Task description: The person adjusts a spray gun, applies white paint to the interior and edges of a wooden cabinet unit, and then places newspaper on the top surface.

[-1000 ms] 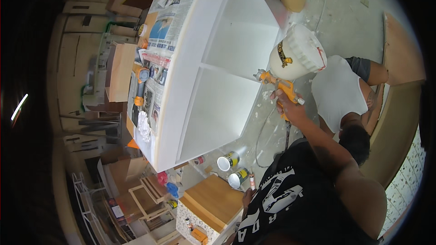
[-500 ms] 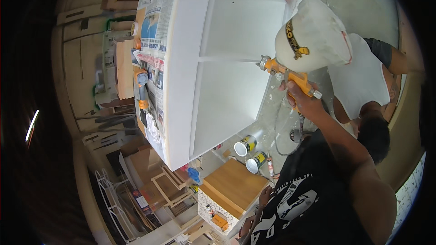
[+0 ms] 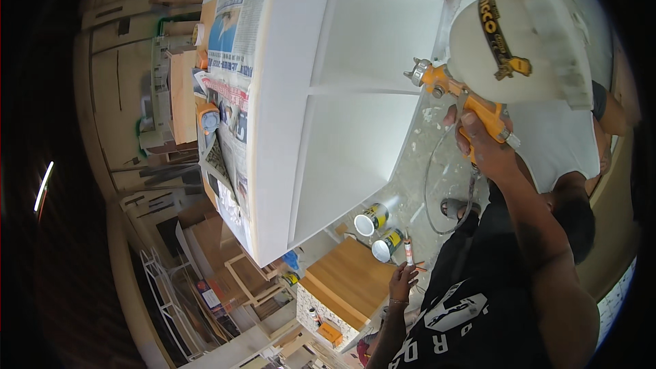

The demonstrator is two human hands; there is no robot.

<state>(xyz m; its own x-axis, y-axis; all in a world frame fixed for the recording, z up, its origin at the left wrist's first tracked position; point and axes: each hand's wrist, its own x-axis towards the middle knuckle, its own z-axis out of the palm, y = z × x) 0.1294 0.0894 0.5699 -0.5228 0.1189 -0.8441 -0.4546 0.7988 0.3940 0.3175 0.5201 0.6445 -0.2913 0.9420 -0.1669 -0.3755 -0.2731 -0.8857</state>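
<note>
- In the head view, the right hand (image 3: 486, 149) is grasping the orange spray gun (image 3: 484, 113) by its handle, fingers wrapping round the front, apparently for control over both weight and aim; whether the trigger is being pulled, I cannot tell.
- The spray gun is hanging in the air just beside the open side of the white cabinet (image 3: 281, 119), its nozzle (image 3: 418, 72) pointing toward the compartments, likely so that the inner faces lie in its line.
- A large white cup (image 3: 478, 55) is sitting attached to the gun, probably mounted there so that its contents can feed down by weight.
- A hose (image 3: 437, 229) is looping slack below the handle, which seems to be leaving the arm free to swing.
- The left hand (image 3: 402, 283) is hanging loosely open near a cartridge tube (image 3: 408, 251), holding nothing visible; it is perhaps staying clear of the gun.
- Newspaper (image 3: 236, 68) is covering the cabinet's outer face, presumably shielding it, and an orange-and-grey tool (image 3: 208, 117) is resting there.
- Two paint cans (image 3: 371, 220) are standing near the wood-topped box (image 3: 345, 275), apart from the gun.
</note>
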